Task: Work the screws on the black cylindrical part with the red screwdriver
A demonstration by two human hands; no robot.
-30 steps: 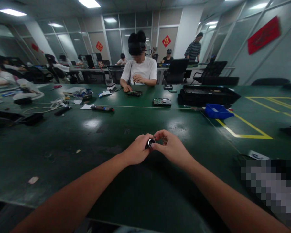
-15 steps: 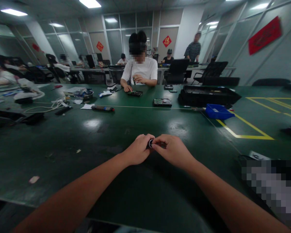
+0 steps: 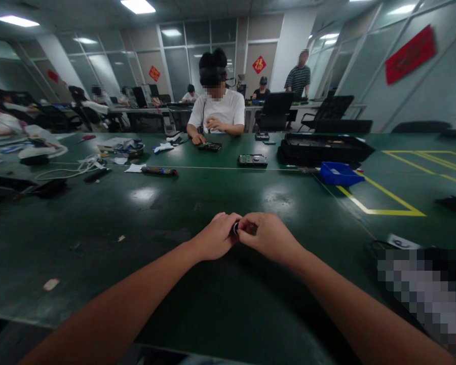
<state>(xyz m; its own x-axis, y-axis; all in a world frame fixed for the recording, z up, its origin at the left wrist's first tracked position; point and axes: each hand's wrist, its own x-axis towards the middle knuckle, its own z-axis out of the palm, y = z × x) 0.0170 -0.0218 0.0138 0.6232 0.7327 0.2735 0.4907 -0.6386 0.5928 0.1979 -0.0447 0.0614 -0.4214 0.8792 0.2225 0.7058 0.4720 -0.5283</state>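
My left hand is wrapped round a small dark cylindrical object with a silver ring at its end. Most of that object is covered by my fingers, so its kind cannot be made out. From the other side, my right hand is closed in a pinch against the ringed end. Whether a small part sits between the right fingertips is hidden. Both hands meet above the green table, near its middle.
Opposite, a person in a white shirt handles a hard drive. Another hard drive, an electric screwdriver, a blue bin and a black tray lie beyond my hands. White cable lies at left.
My right fingers have closed in over the ringed end and now cover more of it. My left hand keeps its grip in nearly the same place.
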